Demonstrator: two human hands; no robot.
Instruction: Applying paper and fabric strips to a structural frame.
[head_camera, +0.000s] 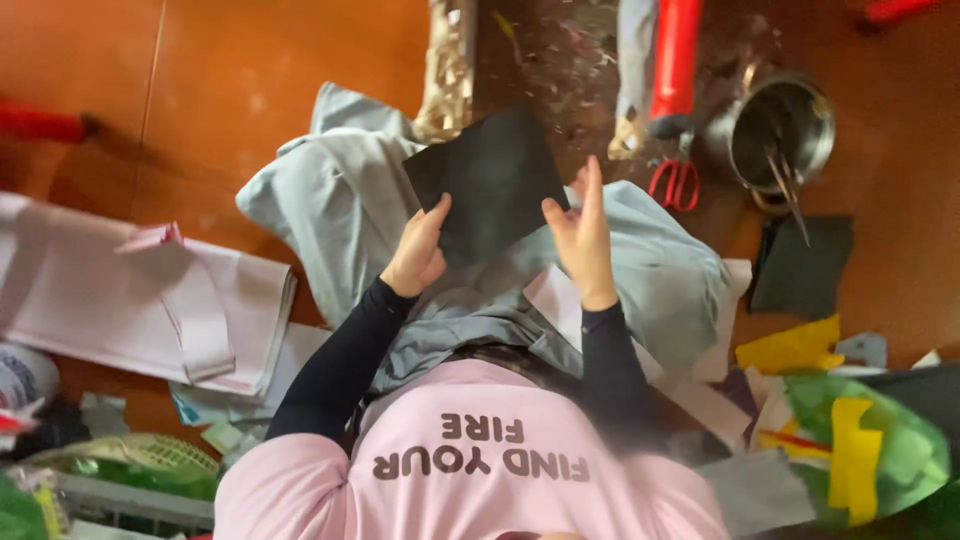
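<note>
Both my hands hold a black square sheet (490, 185) over my lap. My left hand (415, 252) pinches its lower left edge, thumb on top. My right hand (580, 235) grips its right edge, with the fingers stretched upward along it. Under the sheet lies grey cloth (340, 200) spread across my legs. My sleeves are black and my shirt is pink.
Red scissors (677, 183) lie right of the sheet, next to a metal pot (780, 125) holding thin tools and a red roll (675, 55). A dark grey sheet (805, 265), yellow scraps (790, 350) and a green bag of coloured paper (900, 450) are at right. A white cloth bag (150, 300) lies left.
</note>
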